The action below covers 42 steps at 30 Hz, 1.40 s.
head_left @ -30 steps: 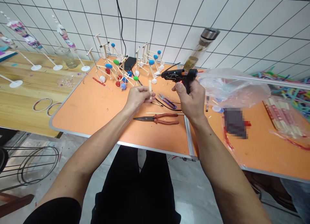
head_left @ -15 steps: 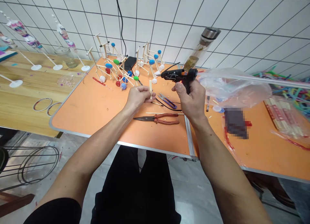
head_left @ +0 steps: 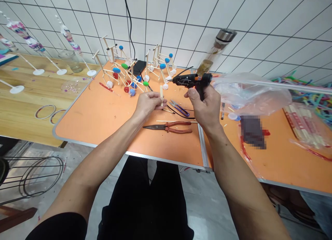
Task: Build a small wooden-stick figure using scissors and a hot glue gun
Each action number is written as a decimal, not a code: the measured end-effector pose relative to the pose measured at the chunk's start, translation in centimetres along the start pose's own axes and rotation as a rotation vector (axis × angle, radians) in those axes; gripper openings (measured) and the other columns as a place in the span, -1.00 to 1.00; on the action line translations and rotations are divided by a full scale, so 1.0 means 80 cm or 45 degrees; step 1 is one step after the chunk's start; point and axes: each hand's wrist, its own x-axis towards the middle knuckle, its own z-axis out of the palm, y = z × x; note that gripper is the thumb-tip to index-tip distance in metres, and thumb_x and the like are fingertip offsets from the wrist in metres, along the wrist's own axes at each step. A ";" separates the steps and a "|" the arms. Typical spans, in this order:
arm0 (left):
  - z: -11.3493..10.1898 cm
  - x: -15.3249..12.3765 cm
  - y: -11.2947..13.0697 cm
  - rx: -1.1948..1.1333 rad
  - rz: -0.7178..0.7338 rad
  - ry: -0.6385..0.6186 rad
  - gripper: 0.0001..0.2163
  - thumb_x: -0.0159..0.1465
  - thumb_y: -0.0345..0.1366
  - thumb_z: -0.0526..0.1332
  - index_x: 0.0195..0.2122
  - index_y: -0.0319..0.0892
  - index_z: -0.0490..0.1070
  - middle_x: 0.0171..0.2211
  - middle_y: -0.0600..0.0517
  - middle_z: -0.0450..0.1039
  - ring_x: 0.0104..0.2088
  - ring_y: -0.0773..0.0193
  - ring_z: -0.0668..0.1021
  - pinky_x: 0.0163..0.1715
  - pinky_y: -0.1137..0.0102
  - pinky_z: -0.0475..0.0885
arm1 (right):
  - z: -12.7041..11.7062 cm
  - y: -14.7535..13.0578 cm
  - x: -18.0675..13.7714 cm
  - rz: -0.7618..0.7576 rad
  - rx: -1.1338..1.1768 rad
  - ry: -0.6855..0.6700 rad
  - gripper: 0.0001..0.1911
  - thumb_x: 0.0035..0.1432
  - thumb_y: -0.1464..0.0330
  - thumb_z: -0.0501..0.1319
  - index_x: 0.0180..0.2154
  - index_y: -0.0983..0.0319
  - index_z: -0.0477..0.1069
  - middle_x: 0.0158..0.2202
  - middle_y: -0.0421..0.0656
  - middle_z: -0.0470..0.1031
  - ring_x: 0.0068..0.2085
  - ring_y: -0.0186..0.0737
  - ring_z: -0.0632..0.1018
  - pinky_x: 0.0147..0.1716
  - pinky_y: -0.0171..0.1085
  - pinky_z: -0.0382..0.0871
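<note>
Pinched in the fingers of my left hand (head_left: pixel 150 103) are short pale wooden sticks (head_left: pixel 161 91), held upright side by side above the orange table (head_left: pixel 103 126). My right hand (head_left: pixel 207 105) is wrapped round the handle of a black hot glue gun (head_left: pixel 190 81), whose small light glows red. Its nozzle points left, a little above and to the right of the sticks, apart from them. Below the hands lie long-nose pliers (head_left: pixel 168 127) with red-brown handles and blue thread snips (head_left: pixel 179 108).
Several stick models with coloured caps (head_left: pixel 116 70) stand at the back. A glass bottle (head_left: pixel 216 51) rises behind the glue gun. To the right lie a clear plastic bag (head_left: pixel 254 94) and a pack of sticks (head_left: pixel 304 124). A wooden table (head_left: pixel 23 122) adjoins on the left.
</note>
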 end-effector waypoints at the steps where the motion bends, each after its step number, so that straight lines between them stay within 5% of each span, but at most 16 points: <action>1: 0.000 0.000 0.000 0.000 -0.004 0.000 -0.87 0.15 -0.48 0.52 -0.32 -0.26 0.62 -0.35 -0.09 0.75 -0.36 0.22 0.78 -0.32 0.45 0.65 | 0.000 0.000 0.000 -0.001 -0.003 0.002 -0.39 0.48 -0.26 0.20 -0.16 0.14 0.59 -0.29 -0.09 0.70 -0.32 -0.06 0.66 -0.31 -0.08 0.48; 42: -0.007 0.001 0.005 0.043 0.051 0.051 -0.80 0.09 -0.30 0.63 -0.35 -0.18 0.67 -0.34 -0.04 0.75 -0.28 0.26 0.73 -0.23 0.44 0.55 | -0.011 -0.006 0.003 -0.003 -0.015 -0.097 -0.40 0.46 -0.25 0.22 -0.15 0.13 0.63 -0.35 -0.11 0.66 -0.37 -0.09 0.59 -0.36 -0.11 0.46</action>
